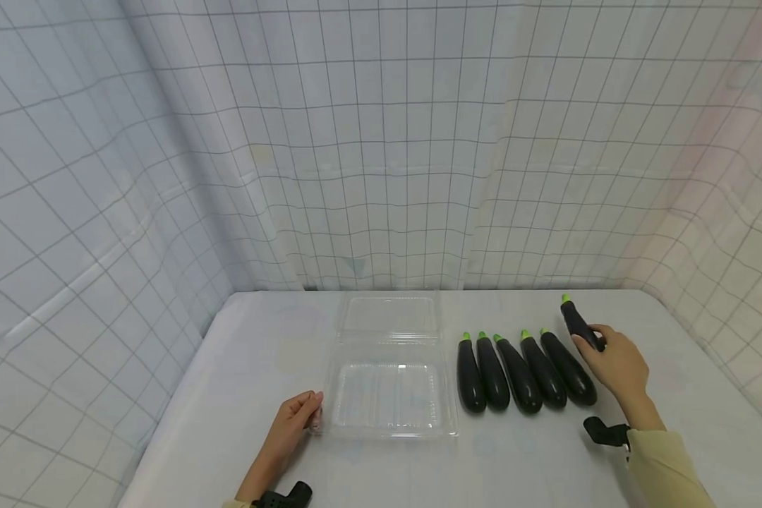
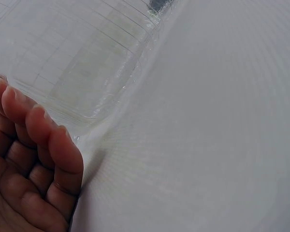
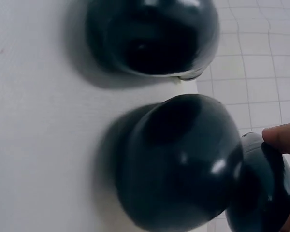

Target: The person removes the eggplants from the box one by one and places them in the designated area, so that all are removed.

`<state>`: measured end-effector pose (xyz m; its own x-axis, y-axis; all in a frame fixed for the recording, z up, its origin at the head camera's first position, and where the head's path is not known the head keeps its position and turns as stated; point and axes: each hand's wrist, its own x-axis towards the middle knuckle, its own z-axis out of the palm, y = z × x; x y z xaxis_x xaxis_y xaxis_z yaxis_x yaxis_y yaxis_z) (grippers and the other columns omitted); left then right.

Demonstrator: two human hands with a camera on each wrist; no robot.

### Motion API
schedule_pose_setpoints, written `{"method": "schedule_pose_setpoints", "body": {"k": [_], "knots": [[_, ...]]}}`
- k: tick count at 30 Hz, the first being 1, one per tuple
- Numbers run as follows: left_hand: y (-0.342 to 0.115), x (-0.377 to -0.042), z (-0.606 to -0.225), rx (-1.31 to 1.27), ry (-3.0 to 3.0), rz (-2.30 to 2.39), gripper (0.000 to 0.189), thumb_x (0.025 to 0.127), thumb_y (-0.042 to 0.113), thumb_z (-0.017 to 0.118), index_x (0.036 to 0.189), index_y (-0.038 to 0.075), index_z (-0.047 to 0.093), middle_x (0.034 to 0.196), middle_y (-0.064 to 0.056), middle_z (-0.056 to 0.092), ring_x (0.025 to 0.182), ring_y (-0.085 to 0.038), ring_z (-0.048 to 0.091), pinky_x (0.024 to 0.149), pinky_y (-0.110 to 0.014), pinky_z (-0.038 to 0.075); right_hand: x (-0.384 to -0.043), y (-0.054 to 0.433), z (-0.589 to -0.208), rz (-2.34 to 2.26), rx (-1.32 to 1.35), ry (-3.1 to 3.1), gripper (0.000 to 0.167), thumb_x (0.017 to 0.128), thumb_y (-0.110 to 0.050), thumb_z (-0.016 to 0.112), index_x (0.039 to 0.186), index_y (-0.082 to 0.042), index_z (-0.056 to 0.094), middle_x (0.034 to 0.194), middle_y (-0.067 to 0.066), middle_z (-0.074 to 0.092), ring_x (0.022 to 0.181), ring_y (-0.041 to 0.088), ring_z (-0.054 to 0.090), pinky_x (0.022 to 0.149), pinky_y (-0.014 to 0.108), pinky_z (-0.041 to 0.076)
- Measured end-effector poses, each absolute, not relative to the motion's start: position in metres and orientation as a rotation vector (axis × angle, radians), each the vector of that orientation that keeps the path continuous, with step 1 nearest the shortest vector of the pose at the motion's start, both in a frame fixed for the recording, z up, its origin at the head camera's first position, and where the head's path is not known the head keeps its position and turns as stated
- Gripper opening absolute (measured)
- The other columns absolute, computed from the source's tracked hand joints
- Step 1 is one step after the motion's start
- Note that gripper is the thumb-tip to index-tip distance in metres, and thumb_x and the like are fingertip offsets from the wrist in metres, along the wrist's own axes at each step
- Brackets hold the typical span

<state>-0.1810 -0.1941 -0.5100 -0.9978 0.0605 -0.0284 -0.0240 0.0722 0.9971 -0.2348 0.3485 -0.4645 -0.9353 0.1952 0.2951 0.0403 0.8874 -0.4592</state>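
A clear plastic clamshell container [image 1: 387,395] lies unfolded on the white table, its lid [image 1: 390,317] toward the back. My left hand [image 1: 295,416] pinches the container's left rim near the front corner; its curled fingers [image 2: 65,154] show beside the clear wall in the left wrist view. At the far right, my right hand [image 1: 619,363] grips the thick end of a dark eggplant [image 1: 578,321], whose green stem points away from me. In the right wrist view, the held eggplant [image 3: 263,188] is between the fingertips and a nearer eggplant [image 3: 183,164].
Several eggplants [image 1: 521,377] lie side by side between the container and my right hand, green stems toward the back. White sheets with a grid pattern [image 1: 381,141] hang behind and at both sides of the table [image 1: 241,360].
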Motion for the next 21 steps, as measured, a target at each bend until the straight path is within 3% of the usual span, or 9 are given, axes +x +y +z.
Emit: {"method": "schedule_pose_setpoints", "body": {"k": [7, 21], "knots": [[-0.1936, -0.1797, -0.5086, 0.039, 2.266, 2.092, 0.036, 0.098, 0.022, 0.053, 0.071, -0.001, 0.048, 0.062, -0.003, 0.042, 0.058, -0.012, 0.04, 0.056, -0.025, 0.035, -0.2306, 0.3505, -0.4694, 0.669, -0.204, -2.816, 0.065, 0.093, -0.053, 0.049, 0.125, 0.004, 0.05, 0.1, 0.033, 0.056, 0.074, 0.037, 0.057, 0.045, 0.037, 0.04], [-0.1939, -0.1803, -0.5089, 0.029, 2.243, 2.096, 0.035, 0.098, 0.021, 0.053, 0.071, -0.001, 0.048, 0.063, -0.004, 0.042, 0.058, -0.013, 0.041, 0.056, -0.025, 0.035, -0.2271, 0.3546, -0.4745, 0.692, -0.242, -2.974, 0.072, 0.094, -0.058, 0.039, 0.127, 0.006, 0.047, 0.115, 0.039, 0.05, 0.091, 0.05, 0.055, 0.056, 0.047, 0.045]]}}
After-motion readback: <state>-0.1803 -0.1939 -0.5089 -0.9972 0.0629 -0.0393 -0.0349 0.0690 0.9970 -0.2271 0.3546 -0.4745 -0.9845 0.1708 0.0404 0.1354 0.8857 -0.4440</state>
